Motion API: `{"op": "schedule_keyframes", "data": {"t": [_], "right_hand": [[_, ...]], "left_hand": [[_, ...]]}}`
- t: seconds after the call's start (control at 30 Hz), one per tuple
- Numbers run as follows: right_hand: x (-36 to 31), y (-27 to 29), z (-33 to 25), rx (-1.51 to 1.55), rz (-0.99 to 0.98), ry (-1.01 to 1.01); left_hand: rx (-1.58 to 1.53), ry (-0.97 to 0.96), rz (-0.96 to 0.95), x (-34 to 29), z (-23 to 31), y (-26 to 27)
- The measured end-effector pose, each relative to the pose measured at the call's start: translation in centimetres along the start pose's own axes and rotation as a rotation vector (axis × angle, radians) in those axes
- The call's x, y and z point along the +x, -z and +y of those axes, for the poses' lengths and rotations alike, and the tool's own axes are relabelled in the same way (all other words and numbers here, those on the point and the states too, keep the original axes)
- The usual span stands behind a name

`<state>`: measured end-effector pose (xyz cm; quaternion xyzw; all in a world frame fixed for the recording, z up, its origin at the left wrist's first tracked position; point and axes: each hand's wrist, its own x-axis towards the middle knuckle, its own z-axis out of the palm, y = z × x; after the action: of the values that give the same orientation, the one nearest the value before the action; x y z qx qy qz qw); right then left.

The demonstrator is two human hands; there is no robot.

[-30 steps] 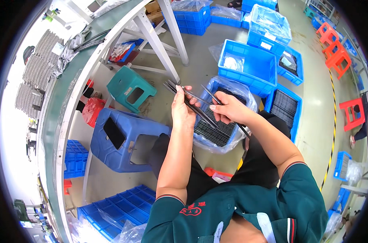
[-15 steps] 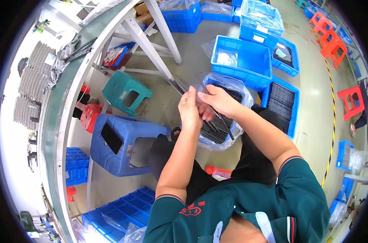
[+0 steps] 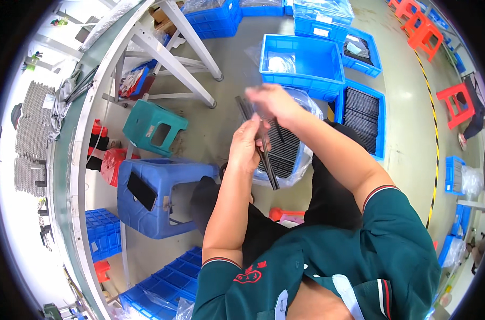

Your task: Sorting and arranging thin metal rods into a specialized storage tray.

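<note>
My left hand [image 3: 244,145] is closed around a small bundle of thin, dark rods [image 3: 269,169], which slant from upper left to lower right. Just above and right of it, my right hand [image 3: 274,102] is blurred by motion. A single black rod [image 3: 279,131] sticks out below my right palm and seems held there; its upper part is hidden. Beneath both hands, a container lined with clear plastic [image 3: 305,160] holds many similar black rods [image 3: 285,152] in rows.
A blue crate [image 3: 301,74] with a plastic bag inside stands beyond the container. Crates of black parts [image 3: 361,114] sit to the right. At left are a blue stool [image 3: 173,184] bearing a phone [image 3: 141,190], a green stool [image 3: 149,125] and a white-framed workbench [image 3: 85,160].
My right hand has risen and moved slightly left, its long slanting rod now looking much shorter. The rods in my left hand now lie closer together. The whole view has shifted a little.
</note>
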<state>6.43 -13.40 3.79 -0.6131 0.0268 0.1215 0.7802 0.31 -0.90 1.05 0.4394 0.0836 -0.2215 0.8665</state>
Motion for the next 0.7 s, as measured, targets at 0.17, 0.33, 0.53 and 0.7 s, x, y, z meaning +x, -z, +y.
{"op": "schedule_keyframes", "data": {"t": [0.17, 0.33, 0.53, 0.7], "right_hand": [[6.3, 6.3, -1.5, 0.221, 0.365, 0.120], [5.3, 8.6, -3.2, 0.270, 0.297, 0.060], [0.3, 2.5, -0.9, -0.036, -0.110, -0.163], [-0.7, 0.5, -0.5, -0.526, -0.187, -0.023]], "left_hand": [[0.033, 0.165, -0.198, -1.4, -0.7, -1.0], [-0.057, 0.107, -0.182, -1.6, 0.4, 0.2], [-0.133, 0.037, -0.182, -0.4, 0.8, 1.1], [-0.152, 0.027, -0.217, -0.3, 0.1, 1.4]]}}
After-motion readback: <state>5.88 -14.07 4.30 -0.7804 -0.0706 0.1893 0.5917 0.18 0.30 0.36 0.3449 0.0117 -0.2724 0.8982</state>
